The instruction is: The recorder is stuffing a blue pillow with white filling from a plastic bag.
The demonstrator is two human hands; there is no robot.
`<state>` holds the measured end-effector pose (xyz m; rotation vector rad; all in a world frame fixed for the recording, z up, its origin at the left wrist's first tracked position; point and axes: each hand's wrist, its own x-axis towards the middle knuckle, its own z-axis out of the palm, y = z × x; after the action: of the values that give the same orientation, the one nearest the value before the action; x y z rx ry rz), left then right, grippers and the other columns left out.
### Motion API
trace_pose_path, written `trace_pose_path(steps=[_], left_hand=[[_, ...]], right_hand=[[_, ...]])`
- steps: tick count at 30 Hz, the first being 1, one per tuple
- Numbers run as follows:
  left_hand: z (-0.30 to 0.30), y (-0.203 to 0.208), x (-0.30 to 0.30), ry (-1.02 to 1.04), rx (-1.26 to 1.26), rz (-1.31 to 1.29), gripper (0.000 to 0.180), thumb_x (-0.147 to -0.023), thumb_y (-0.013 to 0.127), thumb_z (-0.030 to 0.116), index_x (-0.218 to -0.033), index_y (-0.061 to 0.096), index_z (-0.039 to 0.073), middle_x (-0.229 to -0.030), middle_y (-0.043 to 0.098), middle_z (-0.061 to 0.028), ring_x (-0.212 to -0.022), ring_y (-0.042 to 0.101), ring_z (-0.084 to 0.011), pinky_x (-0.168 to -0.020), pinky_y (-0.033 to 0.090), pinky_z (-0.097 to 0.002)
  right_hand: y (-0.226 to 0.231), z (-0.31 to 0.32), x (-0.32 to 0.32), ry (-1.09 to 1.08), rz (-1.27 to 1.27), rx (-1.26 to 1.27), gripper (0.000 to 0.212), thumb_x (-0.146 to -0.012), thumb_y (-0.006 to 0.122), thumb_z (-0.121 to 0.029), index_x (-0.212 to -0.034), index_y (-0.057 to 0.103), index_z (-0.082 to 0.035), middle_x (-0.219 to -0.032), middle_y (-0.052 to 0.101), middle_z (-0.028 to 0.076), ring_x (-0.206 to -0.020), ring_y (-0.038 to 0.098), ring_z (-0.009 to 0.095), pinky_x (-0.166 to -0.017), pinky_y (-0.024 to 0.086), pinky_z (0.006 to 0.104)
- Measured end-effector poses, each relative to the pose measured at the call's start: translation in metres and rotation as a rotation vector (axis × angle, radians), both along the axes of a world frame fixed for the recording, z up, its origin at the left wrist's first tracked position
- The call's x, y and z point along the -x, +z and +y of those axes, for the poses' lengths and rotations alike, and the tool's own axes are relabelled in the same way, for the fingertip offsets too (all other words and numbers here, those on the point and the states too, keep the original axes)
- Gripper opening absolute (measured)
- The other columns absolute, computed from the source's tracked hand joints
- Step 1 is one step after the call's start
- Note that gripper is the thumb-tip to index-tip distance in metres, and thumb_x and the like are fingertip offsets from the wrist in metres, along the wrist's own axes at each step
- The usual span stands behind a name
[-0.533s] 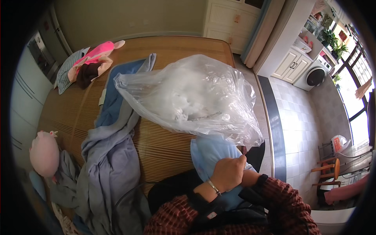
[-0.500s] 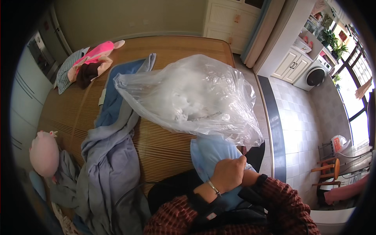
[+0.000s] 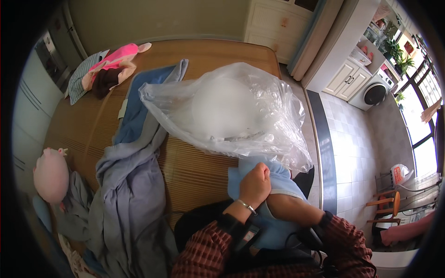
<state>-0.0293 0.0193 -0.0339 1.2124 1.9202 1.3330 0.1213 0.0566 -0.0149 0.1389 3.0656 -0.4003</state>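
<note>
2 hands (image 3: pixel 256 186) w/ 1 blue cloth (image 3: pixel 283 184) nr 1 clr bag (image 3: pixel 225 111).

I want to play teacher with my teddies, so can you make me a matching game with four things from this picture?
Things
1. light blue cloth
2. plastic bag
3. washing machine
4. long grey cloth

Places and looks
A. see-through, its narrow end toward the left
B. trails down to the bottom edge of the picture
C. beneath the person's left hand
D. white, toward the upper right of the picture

Right pairs: 1-C, 2-A, 3-D, 4-B.
</note>
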Motion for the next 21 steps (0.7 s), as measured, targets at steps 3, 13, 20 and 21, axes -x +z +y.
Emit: trace_pose_path(steps=[3, 13, 20, 21], left_hand=[[0.003, -0.003, -0.003, 0.022, -0.024, 0.012, 0.011, -0.086, 0.052, 0.019, -0.084, 0.053, 0.008, -0.076, 0.062, -0.0171, -0.072, 0.059, -0.0391, -0.063, 0.046, -0.0487], [0.0, 0.027, -0.003, -0.29, 0.134, 0.202, 0.026, -0.082, 0.056, 0.03, -0.077, 0.058, 0.005, -0.07, 0.063, -0.0164, -0.067, 0.061, -0.036, -0.061, 0.048, -0.0462], [-0.007, 0.034, -0.015, -0.411, 0.111, 0.309, 0.024, -0.081, 0.055, 0.028, -0.076, 0.06, 0.005, -0.07, 0.063, -0.0161, -0.068, 0.062, -0.0344, -0.062, 0.048, -0.0464], [-0.007, 0.033, -0.013, -0.412, 0.115, 0.307, 0.024, -0.081, 0.055, 0.028, -0.076, 0.06, 0.005, -0.07, 0.063, -0.0161, -0.068, 0.062, -0.0344, -0.062, 0.048, -0.0464]], right_hand=[[0.046, -0.017, 0.016, -0.113, -0.146, -0.11, 0.019, -0.074, 0.057, -0.011, -0.088, 0.057, 0.002, -0.089, 0.062, 0.016, -0.083, 0.061, 0.029, -0.075, 0.047, 0.0377], [0.007, 0.014, 0.008, 0.017, -0.358, -0.144, 0.024, -0.072, 0.054, -0.011, -0.091, 0.063, 0.001, -0.088, 0.064, 0.015, -0.074, 0.064, 0.027, -0.069, 0.051, 0.0357], [0.009, 0.022, 0.008, -0.005, -0.473, -0.003, 0.026, -0.074, 0.053, -0.016, -0.093, 0.065, -0.003, -0.094, 0.064, 0.013, -0.09, 0.062, 0.026, -0.082, 0.048, 0.0364], [0.007, 0.025, 0.006, -0.011, -0.469, 0.014, 0.026, -0.075, 0.052, -0.016, -0.093, 0.065, -0.003, -0.094, 0.064, 0.013, -0.091, 0.062, 0.025, -0.082, 0.047, 0.0362]])
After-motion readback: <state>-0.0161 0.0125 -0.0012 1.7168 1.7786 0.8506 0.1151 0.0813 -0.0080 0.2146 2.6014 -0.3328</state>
